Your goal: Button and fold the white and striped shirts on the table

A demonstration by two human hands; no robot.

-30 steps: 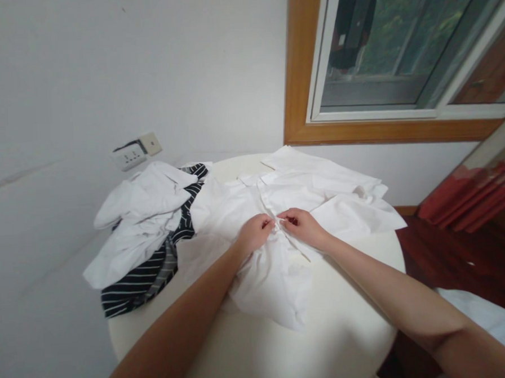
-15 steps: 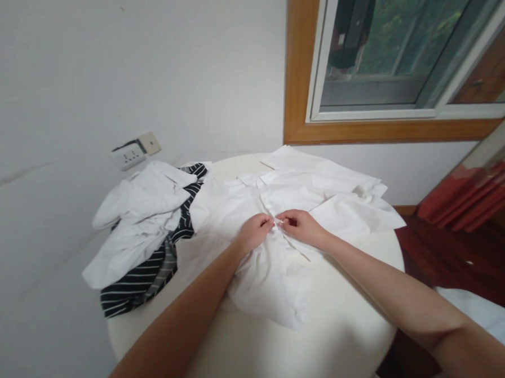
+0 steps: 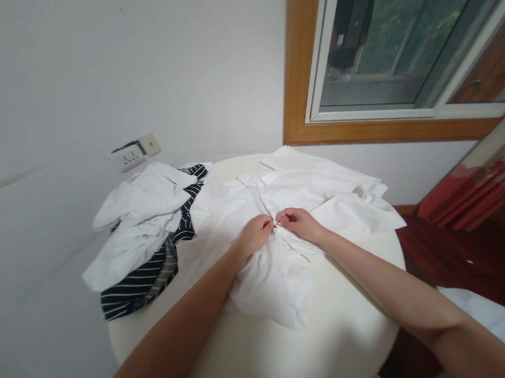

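Note:
A white shirt (image 3: 256, 268) lies spread on the round cream table (image 3: 328, 331), its collar toward the wall. My left hand (image 3: 257, 234) and my right hand (image 3: 299, 223) meet at the shirt's front opening, a little below the collar. Both hands are closed, fingertips pinching the two edges of the placket, almost touching each other. What sits between the fingertips is too small to make out beyond the cloth.
A heap of white garments (image 3: 139, 217) over a black-and-white striped one (image 3: 142, 276) lies at the table's left. More folded white cloth (image 3: 319, 177) lies behind the shirt. A wall socket (image 3: 128, 156) and a wood-framed window (image 3: 398, 57) stand behind; red fabric (image 3: 468, 194) is at right.
My right hand has moved slightly left, closing the small gap to my left hand. The shirt front below the hands has shifted a little.

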